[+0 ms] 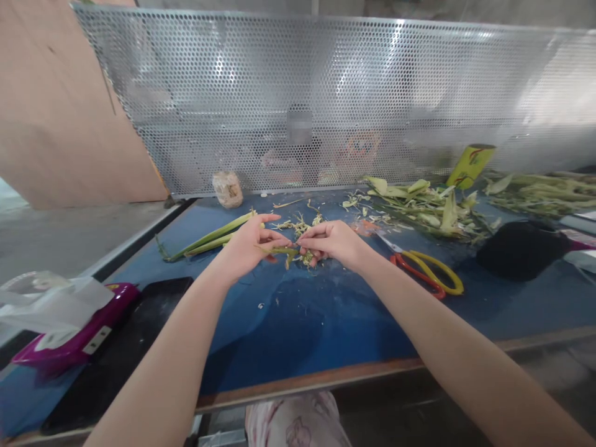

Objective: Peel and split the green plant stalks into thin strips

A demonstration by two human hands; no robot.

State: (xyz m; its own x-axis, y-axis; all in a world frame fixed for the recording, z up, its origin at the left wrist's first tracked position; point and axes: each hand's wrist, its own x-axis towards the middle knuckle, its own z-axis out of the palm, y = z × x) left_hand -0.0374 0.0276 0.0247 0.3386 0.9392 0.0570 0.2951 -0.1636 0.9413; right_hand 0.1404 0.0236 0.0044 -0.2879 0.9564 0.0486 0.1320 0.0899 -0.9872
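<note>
My left hand [251,243] pinches one end of a short green stalk [282,251] over the blue table [298,323], with its index finger stretched out. My right hand [333,242] is closed on the other end, fingers curled together. Small green and pale scraps [302,226] lie just behind both hands. Two long green stalks [209,239] lie to the left of my left hand.
Scissors with yellow and orange handles [426,268] lie right of my right hand. A heap of leaves [428,208] and a yellow cup [470,164] stand at the back right. A black object [521,248] lies far right, a magenta device [79,338] front left. A perforated metal screen [326,93] closes the back.
</note>
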